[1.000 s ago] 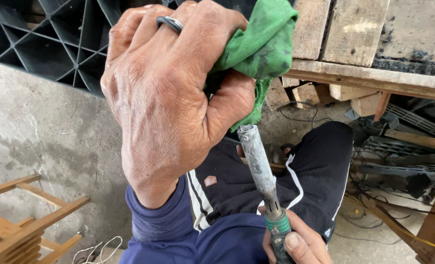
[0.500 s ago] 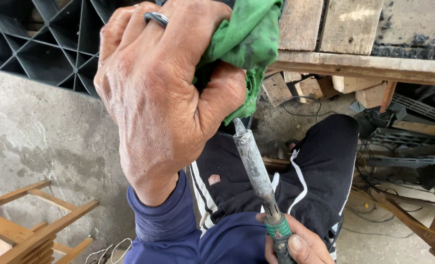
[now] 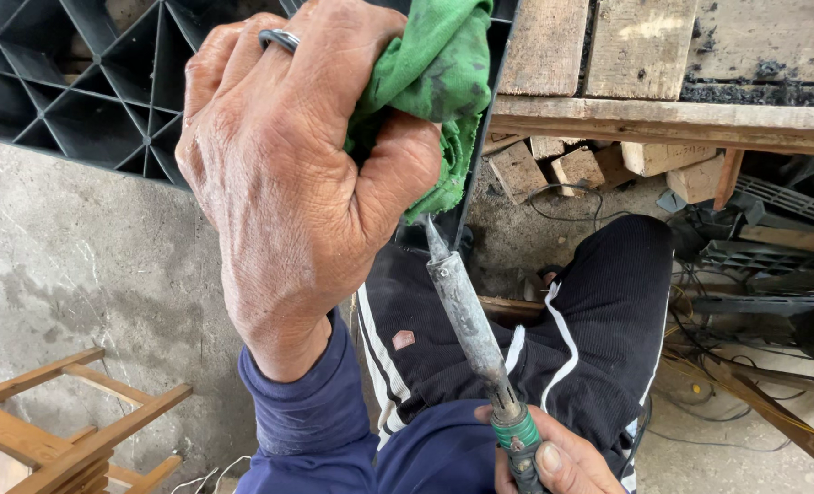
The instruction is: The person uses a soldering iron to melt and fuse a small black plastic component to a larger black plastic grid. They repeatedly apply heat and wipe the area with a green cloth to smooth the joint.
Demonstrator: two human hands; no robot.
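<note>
no packages, labels, signs or screens

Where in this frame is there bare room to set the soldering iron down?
The widest bare patch is the concrete floor at lower left, bordered by the black plastic grid above and the wooden frame below. At right it is crowded: wood offcuts under the pallet, cables and dark parts. The left hand grips a green rag; the right hand holds the soldering iron.

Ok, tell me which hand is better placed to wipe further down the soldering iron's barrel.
Left, probably. The left hand grips the green rag bunched at the soldering iron tip, directly above the barrel. The right hand is at the green handle, steadying the tool.
</note>
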